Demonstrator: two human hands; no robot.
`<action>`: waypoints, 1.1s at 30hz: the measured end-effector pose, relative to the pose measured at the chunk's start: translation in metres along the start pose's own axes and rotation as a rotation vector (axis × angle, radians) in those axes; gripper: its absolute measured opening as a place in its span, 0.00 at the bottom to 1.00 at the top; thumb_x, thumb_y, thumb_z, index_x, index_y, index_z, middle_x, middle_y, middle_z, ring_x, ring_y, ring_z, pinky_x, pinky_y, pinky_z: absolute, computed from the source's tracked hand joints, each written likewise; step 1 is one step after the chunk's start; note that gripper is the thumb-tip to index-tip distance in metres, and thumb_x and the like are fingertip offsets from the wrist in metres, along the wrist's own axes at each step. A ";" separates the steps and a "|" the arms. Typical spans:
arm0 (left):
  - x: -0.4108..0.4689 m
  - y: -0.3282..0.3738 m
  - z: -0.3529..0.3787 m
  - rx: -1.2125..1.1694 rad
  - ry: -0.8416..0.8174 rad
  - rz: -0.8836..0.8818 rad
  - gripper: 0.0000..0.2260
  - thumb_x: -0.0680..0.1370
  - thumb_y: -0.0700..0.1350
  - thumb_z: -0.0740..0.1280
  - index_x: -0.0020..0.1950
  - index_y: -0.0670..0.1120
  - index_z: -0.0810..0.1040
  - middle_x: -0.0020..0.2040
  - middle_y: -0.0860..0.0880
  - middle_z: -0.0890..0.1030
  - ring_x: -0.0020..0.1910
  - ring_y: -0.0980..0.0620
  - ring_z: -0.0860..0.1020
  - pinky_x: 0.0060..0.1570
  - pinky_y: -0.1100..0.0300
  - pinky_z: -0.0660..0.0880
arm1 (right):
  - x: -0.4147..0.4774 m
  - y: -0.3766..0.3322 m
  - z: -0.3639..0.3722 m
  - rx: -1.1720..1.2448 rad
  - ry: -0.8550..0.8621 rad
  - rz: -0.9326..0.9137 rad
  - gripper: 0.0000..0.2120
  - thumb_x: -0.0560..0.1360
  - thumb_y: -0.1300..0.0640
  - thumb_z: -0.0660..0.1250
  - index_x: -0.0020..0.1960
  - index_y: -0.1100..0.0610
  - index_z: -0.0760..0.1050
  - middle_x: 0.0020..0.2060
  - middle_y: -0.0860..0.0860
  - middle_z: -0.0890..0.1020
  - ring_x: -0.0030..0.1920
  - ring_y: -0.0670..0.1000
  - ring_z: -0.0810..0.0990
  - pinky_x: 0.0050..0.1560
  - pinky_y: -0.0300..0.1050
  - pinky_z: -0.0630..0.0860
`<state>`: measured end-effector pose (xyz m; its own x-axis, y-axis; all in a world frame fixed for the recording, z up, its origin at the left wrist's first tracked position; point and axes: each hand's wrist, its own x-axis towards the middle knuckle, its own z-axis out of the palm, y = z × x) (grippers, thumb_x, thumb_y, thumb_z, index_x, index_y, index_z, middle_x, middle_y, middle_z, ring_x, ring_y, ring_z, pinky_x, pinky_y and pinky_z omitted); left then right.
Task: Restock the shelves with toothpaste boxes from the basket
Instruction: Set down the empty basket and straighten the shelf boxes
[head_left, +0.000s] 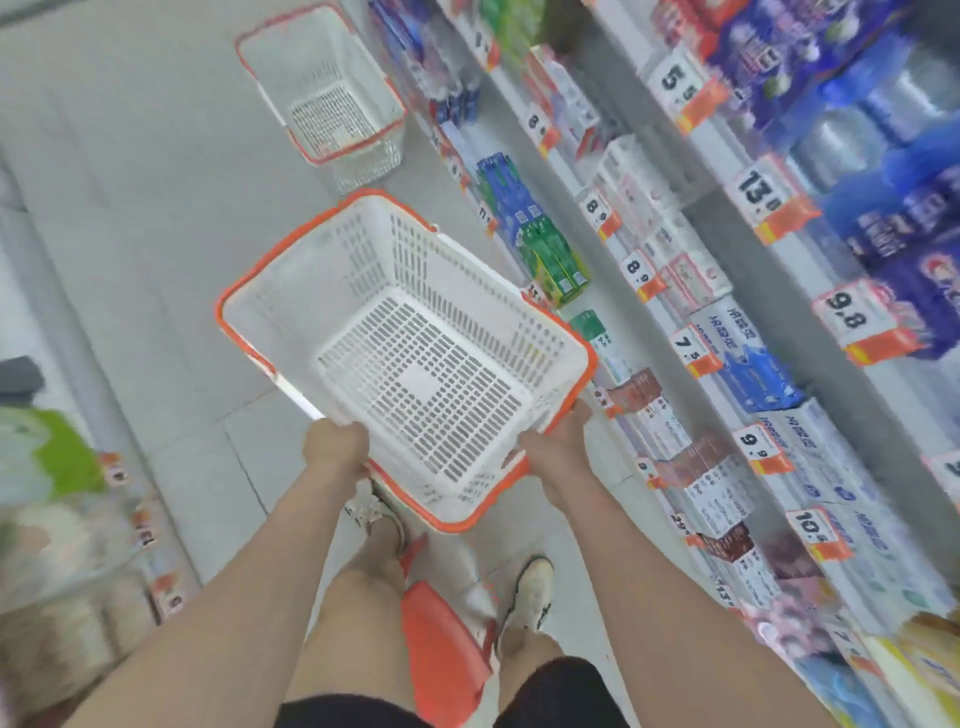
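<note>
I hold a white plastic basket with an orange rim (291, 270) in the air in front of me, and nothing lies inside it. My left hand (335, 449) grips its near left rim. My right hand (558, 447) grips its near right rim. Toothpaste boxes fill the shelves on the right: green and blue boxes (540, 244) on the lowest shelf, white and brown boxes (670, 431) nearer to me, and white boxes (722, 332) one shelf up.
A second white basket with an orange rim (324, 88) stands on the grey floor further up the aisle, with nothing in it. An orange object (447, 649) sits by my feet. Price tags (852, 317) line the shelf edges. Another shelf with goods (52, 519) is at the left.
</note>
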<state>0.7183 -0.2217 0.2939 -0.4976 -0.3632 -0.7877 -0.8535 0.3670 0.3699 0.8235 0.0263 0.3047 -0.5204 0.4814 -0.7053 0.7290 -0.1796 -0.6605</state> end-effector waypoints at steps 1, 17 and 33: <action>0.010 0.006 -0.012 -0.083 0.026 0.030 0.16 0.71 0.41 0.64 0.58 0.38 0.72 0.51 0.36 0.78 0.45 0.36 0.81 0.46 0.39 0.83 | 0.003 -0.014 0.014 -0.011 -0.010 -0.018 0.37 0.73 0.68 0.70 0.76 0.53 0.56 0.54 0.40 0.71 0.56 0.43 0.77 0.60 0.65 0.81; 0.119 0.239 -0.195 -0.069 -0.155 0.189 0.10 0.80 0.30 0.64 0.54 0.43 0.78 0.47 0.40 0.82 0.43 0.39 0.82 0.52 0.35 0.81 | 0.120 -0.277 0.180 -0.799 -0.142 -0.389 0.42 0.78 0.56 0.64 0.83 0.39 0.46 0.74 0.56 0.72 0.67 0.63 0.76 0.64 0.64 0.76; 0.289 0.550 -0.213 -0.126 -0.003 0.253 0.09 0.81 0.35 0.62 0.61 0.41 0.75 0.49 0.39 0.81 0.43 0.39 0.82 0.41 0.47 0.81 | 0.350 -0.597 0.326 -1.040 -0.173 -0.595 0.45 0.74 0.76 0.60 0.82 0.41 0.56 0.76 0.61 0.59 0.45 0.64 0.78 0.45 0.61 0.80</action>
<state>0.0716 -0.3072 0.3746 -0.6972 -0.2710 -0.6637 -0.7146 0.3362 0.6134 0.0613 0.0220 0.3679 -0.8905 0.1185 -0.4394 0.3230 0.8447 -0.4269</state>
